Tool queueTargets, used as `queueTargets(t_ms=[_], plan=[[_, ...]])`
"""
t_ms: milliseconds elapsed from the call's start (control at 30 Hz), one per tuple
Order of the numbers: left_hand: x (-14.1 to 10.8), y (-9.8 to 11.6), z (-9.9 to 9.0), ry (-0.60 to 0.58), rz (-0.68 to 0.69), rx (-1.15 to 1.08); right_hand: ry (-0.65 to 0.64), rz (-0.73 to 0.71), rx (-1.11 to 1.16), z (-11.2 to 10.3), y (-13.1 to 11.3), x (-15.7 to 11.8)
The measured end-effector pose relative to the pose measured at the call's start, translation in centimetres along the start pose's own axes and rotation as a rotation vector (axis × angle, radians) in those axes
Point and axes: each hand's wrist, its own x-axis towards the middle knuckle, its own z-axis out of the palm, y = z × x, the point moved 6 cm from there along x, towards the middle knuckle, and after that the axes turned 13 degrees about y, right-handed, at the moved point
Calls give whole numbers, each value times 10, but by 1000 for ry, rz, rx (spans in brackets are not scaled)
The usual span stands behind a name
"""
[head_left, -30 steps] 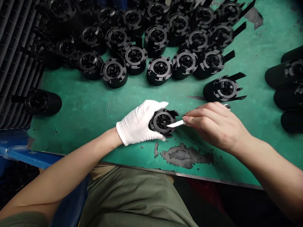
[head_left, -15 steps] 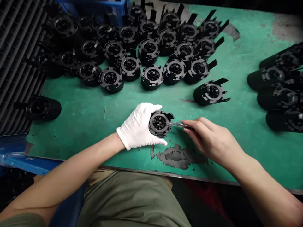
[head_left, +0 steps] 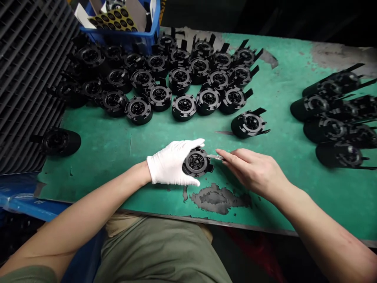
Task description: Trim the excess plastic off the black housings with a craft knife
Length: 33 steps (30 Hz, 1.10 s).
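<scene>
My left hand (head_left: 173,163), in a white glove, is wrapped round the left side of a round black plastic part (head_left: 196,162), whose ringed face points up. Bare and ungloved, my right hand (head_left: 253,167) pinches a small knife (head_left: 218,157). The blade's tip meets the right rim of the part. Just beyond my hands, one black cylinder (head_left: 250,124) with two prongs leans on the green table (head_left: 106,137). Most of the knife's handle is hidden in my right fingers.
Many similar black parts (head_left: 184,106) crowd the back left. More cylinders (head_left: 338,155) lie at the right, and one (head_left: 60,141) at the left. A blue bin (head_left: 126,39) holding a gold sticker sheet (head_left: 114,19) stands behind, beside a grey ribbed panel (head_left: 26,78).
The black part has turned in my left hand, its wide tab now at the lower right instead of the upper right. The view has shifted, showing more of the blue bin.
</scene>
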Motion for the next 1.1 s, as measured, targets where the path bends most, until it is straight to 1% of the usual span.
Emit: queueTargets(t_ms=[67,167,300,400,500,633,733,867,1100], plan=[[0,-3,6,23,21,24,6,-28,-11,-5,-3,1],[0,-7,11,48,25,57,-39,-22,-44,-10,-9,0],[-1,-6,12,60,35,75,-123,-2,-82,-10,-20,-5],[-1,-6,12,52,32,82,-158,8,-98,-9,-28,-5],[-2,-7,13,58,48,99,-172,10,-115,-11,-32,-1],[-2,-6,13,77,92,101,-168,-45,-145,-14,-36,5],[-1,-5,11,96,114,98,-168,-83,-165,-16,-36,9],[0,-3,10,98,120,110,-161,-139,-138,-17,-34,13],[0,-4,10,78,102,82,-148,-229,-18,-13,-13,12]])
